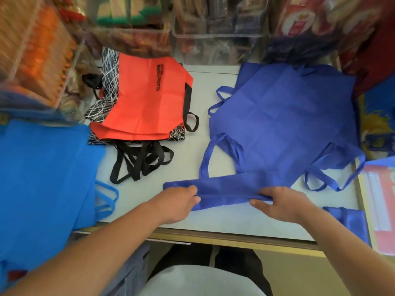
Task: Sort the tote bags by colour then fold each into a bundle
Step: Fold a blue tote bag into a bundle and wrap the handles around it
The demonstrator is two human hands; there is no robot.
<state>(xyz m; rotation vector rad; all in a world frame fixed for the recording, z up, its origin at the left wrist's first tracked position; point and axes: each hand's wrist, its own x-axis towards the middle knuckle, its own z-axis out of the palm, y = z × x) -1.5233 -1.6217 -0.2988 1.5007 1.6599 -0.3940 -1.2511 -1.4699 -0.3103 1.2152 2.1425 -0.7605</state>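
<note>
A royal-blue tote bag folded into a long narrow strip [226, 190] lies across the near part of the white counter [192, 150]. My left hand [177, 202] grips its left part and my right hand [282, 202] pinches its right part. Behind it a stack of royal-blue totes [284, 118] lies flat with handles spread. An orange tote [145, 97] lies on black-and-white patterned bags [109, 67], their black handles [139, 161] in a tangle. A light-blue tote pile [42, 178] hangs over the left side. A small folded royal-blue bundle [350, 221] sits at the right edge.
Clear plastic bins of packaged goods [213, 24] line the back. An orange packet rack [36, 45] stands at the left, red and colourful packaging [380, 129] at the right. The counter's front edge [235, 238] runs just below my wrists.
</note>
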